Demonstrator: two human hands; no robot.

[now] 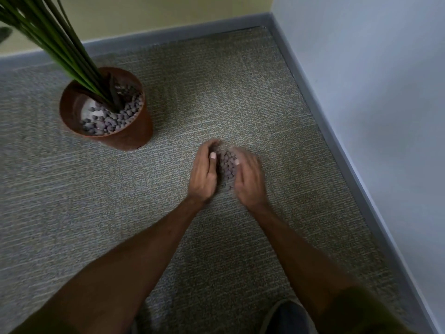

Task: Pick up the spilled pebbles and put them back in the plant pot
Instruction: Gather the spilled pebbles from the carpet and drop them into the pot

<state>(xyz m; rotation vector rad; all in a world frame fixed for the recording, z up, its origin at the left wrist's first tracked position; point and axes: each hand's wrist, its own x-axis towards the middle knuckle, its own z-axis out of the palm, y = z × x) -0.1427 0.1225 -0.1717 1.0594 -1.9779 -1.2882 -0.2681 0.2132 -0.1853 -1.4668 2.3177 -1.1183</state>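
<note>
The plant pot (134, 136) is brown and stands upright on the carpet (216, 92). The spilled pebbles (226, 165) lie in one small heap on the carpet. The heap is to the right of the plant pot and a bit nearer to me, and it does not touch the pot. My two hands are down at the heap, one on each side, like a little bowl around it.

My left hand (204, 174) is on the side of the heap that faces the plant pot. Its fingers are pressed together and bent round the far end of the heap. Its thumb lies along the heap's edge.

My right hand (249, 179) is on the side away from the plant pot. It looks blurry. Its fingers are bent round the heap too, and its thumb tip touches the pebbles. I cannot tell if those fingers are close together or a bit apart.

Inside the plant pot are more grey pebbles (108, 121), mostly on the side nearest me. Long green stems (60, 44) come up out of the pot and lean to the left. Behind the plant pot a grey strip (168, 34) runs along the bottom of a yellow wall (156, 13). Far to the right of the plant pot is a white wall (385, 92).
</note>
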